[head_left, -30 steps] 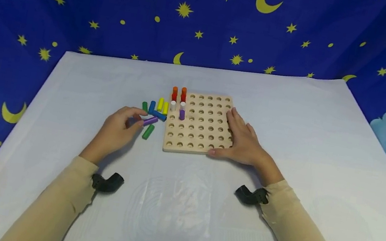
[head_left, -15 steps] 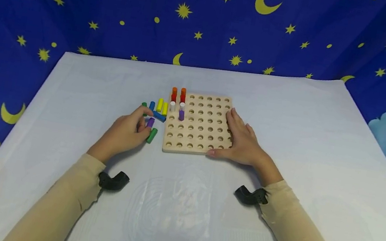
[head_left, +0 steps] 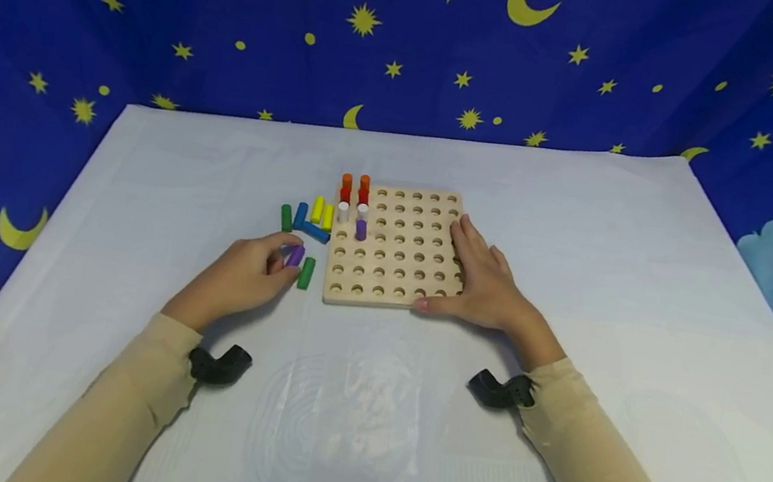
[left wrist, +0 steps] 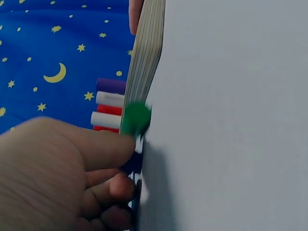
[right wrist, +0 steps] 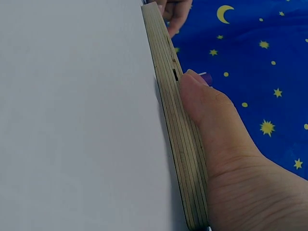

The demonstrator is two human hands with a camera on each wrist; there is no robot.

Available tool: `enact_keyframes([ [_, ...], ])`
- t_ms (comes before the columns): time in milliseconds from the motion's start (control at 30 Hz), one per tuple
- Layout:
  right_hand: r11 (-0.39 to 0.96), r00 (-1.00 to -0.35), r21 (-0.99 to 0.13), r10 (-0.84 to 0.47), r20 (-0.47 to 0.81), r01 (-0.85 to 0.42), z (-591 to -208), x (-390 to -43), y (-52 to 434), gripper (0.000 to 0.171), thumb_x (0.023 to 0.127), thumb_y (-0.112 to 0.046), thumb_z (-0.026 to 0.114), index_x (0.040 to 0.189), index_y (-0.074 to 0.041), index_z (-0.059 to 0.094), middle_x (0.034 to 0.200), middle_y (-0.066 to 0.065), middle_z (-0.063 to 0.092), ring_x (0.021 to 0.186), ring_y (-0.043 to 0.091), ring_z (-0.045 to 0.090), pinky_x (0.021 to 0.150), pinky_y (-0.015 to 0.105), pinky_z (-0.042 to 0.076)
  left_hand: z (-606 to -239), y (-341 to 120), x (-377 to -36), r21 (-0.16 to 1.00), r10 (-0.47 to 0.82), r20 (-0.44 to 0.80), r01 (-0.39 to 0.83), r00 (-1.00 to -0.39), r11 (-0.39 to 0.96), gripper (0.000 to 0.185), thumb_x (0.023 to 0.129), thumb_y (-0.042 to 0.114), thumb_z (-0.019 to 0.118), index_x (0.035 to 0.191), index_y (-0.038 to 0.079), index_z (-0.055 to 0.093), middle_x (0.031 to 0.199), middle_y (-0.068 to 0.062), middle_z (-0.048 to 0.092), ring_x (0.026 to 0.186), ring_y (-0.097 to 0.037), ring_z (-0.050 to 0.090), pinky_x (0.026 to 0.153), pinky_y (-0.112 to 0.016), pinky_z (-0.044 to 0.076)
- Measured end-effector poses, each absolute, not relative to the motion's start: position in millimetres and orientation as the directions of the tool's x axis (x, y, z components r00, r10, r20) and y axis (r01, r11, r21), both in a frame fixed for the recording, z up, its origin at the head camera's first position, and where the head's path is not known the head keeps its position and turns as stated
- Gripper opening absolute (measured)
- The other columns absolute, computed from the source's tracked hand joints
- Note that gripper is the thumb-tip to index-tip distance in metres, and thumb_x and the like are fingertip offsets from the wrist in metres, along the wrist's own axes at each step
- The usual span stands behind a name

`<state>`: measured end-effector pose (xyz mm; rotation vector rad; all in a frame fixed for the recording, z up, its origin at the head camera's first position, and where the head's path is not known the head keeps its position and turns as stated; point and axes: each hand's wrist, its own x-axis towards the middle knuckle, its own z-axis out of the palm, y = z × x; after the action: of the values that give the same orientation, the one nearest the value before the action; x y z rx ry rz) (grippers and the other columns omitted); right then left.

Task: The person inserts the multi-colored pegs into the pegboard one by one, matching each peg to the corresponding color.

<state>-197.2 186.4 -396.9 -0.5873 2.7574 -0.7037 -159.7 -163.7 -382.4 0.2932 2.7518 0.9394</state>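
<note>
My left hand (head_left: 237, 275) pinches a purple peg (head_left: 295, 256) between thumb and fingers, left of a square wooden pegboard (head_left: 365, 300). Close by its fingertips a green peg (head_left: 306, 273) lies on the table; the left wrist view shows that green peg's round end (left wrist: 137, 118) beyond the thumb. Straight, spread fingers of my right hand (head_left: 488, 291) rest along the board's right side, its thumb (right wrist: 195, 94) against the front edge. Orange pegs (head_left: 364, 183), red pegs (head_left: 363, 198), white pegs (head_left: 343, 212) and one purple peg (head_left: 361, 230) stand in the two left columns.
Beside the board's left edge lie two yellow pegs (head_left: 317, 209), two blue pegs (head_left: 315, 233) and another green peg (head_left: 286, 218). A white cloth covers the table (head_left: 584, 239). Behind it hangs a blue curtain (head_left: 422, 19) with moons and stars.
The purple peg has turned from nearly level to steeply slanted in my left fingers. The nearer green peg has shifted slightly right and stands straighter in view. My right hand has stayed put.
</note>
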Motion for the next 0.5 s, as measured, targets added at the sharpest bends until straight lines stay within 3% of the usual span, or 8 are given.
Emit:
enact_keyframes([
  [200, 0.803, -0.892, -0.504, -0.434, -0.127, -0.319, -396, -197, 186, 0.135, 0.069, -0.069, 0.077, 0.159, -0.015, -0.007, 0.167, 0.001, -0.014, 0.156, 0.025, -0.005, 0.122, 0.055, -0.003, -385, -166, -161, 0.639, 0.191, -0.073, 0.101, -0.979, 0.763, 0.047, 0.094, 0.034, 0.069, 0.131, 0.007, 0.057, 0.102, -0.008, 0.062, 0.084, -0.021, 0.052, 0.072, -0.034, 0.043],
  [500, 0.801, -0.892, -0.509, -0.433, -0.128, -0.316, -396, -197, 186, 0.136, 0.068, -0.07, 0.077, 0.159, -0.016, -0.007, 0.167, 0.001, -0.014, 0.156, 0.025, -0.004, 0.122, 0.054, -0.003, -393, -159, -167, 0.784, 0.073, -0.005, 0.041, -0.997, 0.619, 0.053, 0.087, 0.037, 0.076, 0.129, 0.01, 0.059, 0.105, -0.007, 0.072, 0.086, -0.018, 0.054, 0.072, -0.026, 0.043],
])
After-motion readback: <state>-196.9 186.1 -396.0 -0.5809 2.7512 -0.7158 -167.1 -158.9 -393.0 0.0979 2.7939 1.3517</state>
